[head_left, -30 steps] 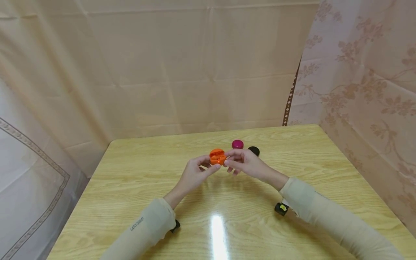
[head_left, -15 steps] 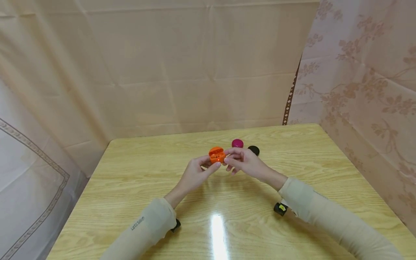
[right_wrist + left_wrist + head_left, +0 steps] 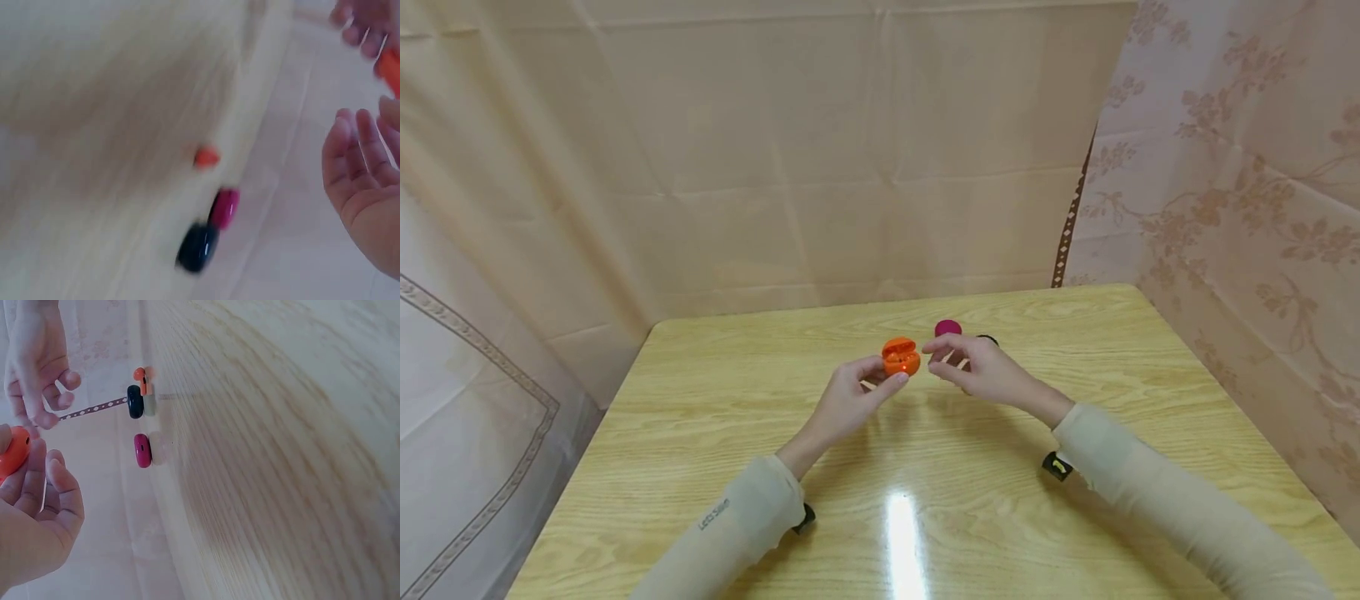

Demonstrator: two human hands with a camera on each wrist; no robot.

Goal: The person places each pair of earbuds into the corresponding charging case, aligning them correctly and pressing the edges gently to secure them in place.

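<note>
An orange earbud case (image 3: 900, 357), lid raised, is held above the table between the thumb and fingers of my left hand (image 3: 852, 398). Something small and orange shows inside it. My right hand (image 3: 985, 367) hovers just right of the case, fingers loosely bent, a gap between thumb and forefinger and nothing between them. A loose orange earbud (image 3: 142, 380) lies on the table in the left wrist view, beside a black rounded case (image 3: 135, 402). Further along sits a magenta rounded case (image 3: 143, 450). In the head view my right hand mostly covers the black case.
The wood-grain table (image 3: 715, 400) ends at a back edge close to a beige curtain (image 3: 850, 167). A floral cloth (image 3: 1247, 208) hangs along the right side and a white cloth (image 3: 467, 433) along the left. Both wrists carry small black cameras.
My right hand has let go of the orange case and moved a little to the right, now covering most of the black case. My left hand keeps its grip, almost unmoved.
</note>
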